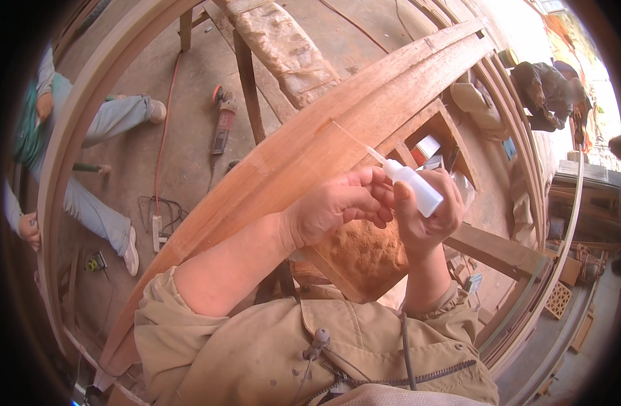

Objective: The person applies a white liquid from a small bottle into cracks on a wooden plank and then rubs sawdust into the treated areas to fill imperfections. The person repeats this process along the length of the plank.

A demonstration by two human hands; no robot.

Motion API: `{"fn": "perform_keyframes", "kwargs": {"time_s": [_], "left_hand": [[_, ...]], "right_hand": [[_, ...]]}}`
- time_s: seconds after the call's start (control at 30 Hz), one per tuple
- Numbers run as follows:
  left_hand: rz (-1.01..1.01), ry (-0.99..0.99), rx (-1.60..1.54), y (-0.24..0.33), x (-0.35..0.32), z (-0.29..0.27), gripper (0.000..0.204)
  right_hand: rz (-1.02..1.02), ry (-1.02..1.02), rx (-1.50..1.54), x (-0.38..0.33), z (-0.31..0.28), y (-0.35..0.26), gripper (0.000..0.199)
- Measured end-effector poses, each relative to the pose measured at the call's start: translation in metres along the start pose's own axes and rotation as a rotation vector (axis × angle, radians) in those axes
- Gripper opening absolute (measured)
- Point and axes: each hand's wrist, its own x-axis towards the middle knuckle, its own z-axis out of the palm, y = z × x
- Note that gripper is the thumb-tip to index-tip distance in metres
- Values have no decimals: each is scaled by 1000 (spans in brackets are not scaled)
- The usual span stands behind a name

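Note:
A small white squeeze bottle (419, 191) with a long thin nozzle is gripped in my right hand (429, 215), thumb across its side. It tilts so that the nozzle points up and left, over a long, curved, tapered wooden piece (277, 155) like a boat's hull. My left hand (351, 203) is just left of the bottle, its fingers curled in and pinched together. Whether anything small is between them, I cannot make out. Below both hands, a heap of fine orange-brown sawdust (368, 254) lies in a shallow box.
An angle grinder (222, 125) lies on the floor beyond the wooden piece. At right is a wooden box (452, 139) with small packages. Long bent wooden strips (94, 74) curve around both sides. One person (36, 128) stands at left, another (544, 95) at far right.

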Motion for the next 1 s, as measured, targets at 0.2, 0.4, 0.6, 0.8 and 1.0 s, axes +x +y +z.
{"fn": "perform_keyframes", "kwargs": {"time_s": [0.2,0.4,0.6,0.8,1.0], "left_hand": [[158,-42,328,-6,-2,6,47],[395,-71,568,-16,2,12,38],[484,-24,554,-8,-4,15,38],[987,485,698,31,-9,-4,32],[1175,815,584,59,-9,-20,31]], "right_hand": [[682,199,759,-28,0,-10,25],[1177,54,1320,-52,-3,-42,39],[932,-275,639,-44,-27,-39,26],[409,-540,-416,-50,-50,-19,18],[286,-541,-395,-53,-37,-12,5]]}}
